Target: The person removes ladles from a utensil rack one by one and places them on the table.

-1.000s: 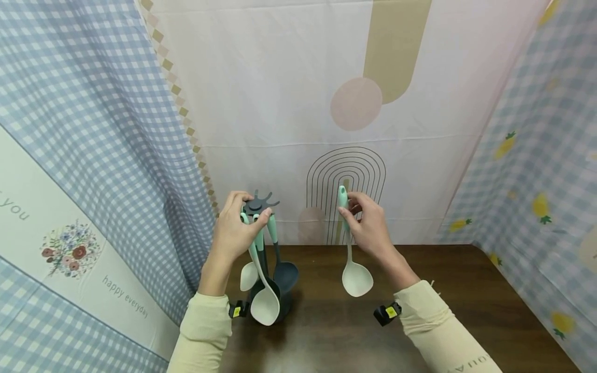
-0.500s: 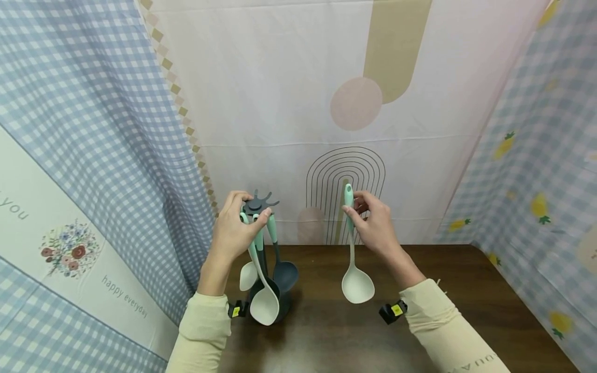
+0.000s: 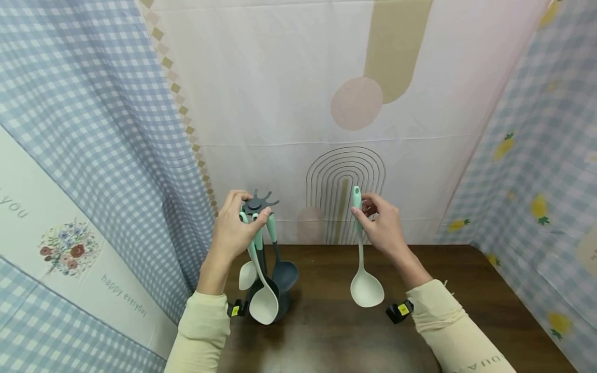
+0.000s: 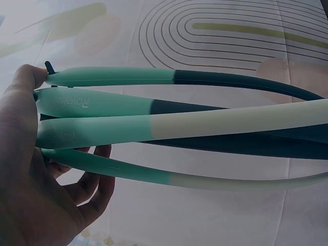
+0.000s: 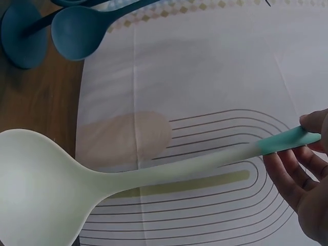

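My right hand (image 3: 384,228) pinches the mint handle of a cream ladle (image 3: 367,289), which hangs upright, bowl down, above the table. In the right wrist view, fingers and thumb close on the end of its handle. On the left, my left hand (image 3: 233,228) grips the dark hooked top of a utensil stand (image 3: 261,204), thumb on one side and fingers on the other. From its hooks hang another cream ladle (image 3: 264,306), a smaller cream utensil (image 3: 247,275) and a dark blue ladle (image 3: 285,275). Their mint handles (image 4: 102,130) crowd together in the left wrist view.
A brown wooden table (image 3: 326,331) carries the stand's round dark base (image 5: 23,43). Behind it hangs a pale printed cloth (image 3: 280,103). Blue checked curtains close in the left (image 3: 121,129) and right (image 3: 536,207) sides.
My right hand has moved to the right with the cream ladle, away from the stand, its bowl dropping slightly lower in view. My left hand and the stand have barely moved.
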### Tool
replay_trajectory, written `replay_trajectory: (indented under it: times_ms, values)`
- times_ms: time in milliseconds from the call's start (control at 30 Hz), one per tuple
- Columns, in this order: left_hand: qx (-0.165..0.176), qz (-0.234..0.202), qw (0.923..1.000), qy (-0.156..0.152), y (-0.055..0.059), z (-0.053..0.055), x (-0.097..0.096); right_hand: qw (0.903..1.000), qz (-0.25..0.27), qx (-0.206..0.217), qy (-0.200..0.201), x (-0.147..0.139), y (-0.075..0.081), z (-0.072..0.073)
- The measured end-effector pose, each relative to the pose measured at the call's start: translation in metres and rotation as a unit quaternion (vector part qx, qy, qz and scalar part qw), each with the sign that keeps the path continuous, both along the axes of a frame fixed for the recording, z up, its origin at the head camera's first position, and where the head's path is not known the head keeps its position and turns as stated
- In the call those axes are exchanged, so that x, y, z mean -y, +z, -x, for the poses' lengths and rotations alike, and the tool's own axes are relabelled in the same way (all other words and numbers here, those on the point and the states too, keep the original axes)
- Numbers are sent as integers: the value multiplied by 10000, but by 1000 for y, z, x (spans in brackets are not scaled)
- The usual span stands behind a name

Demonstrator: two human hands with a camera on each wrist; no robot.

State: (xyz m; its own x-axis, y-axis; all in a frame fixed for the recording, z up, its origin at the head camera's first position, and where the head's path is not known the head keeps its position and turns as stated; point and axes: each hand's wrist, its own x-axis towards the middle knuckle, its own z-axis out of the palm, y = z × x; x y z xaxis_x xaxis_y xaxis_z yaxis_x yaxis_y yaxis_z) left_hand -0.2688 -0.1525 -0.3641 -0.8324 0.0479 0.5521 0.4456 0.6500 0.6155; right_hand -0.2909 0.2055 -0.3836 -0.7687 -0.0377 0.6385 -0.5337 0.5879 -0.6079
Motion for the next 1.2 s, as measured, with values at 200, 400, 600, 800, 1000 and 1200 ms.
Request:
replay_trajectory:
  times_ms: [200,400,600,800,1000,1200]
  values:
    - [43,5,10000,-51,1,1,-1,9999,14,46,-132,-8,-5,-2]
    - [50,0,10000,-64,1,2,0,9994,81,250,-226,-15,-13,-2]
    - [24,25,10000,-68,1,2,0,9986,50,401,-355,-22,-23,-1]
    - [35,-8,10000,-53,1,2,0,9980,56,462,-436,-28,-32,2]
    - [58,13,10000,-49,1,2,0,9971,21,513,-562,-34,-42,2]
    - [66,23,10000,-41,1,2,0,9961,7,655,-588,-40,-53,3]
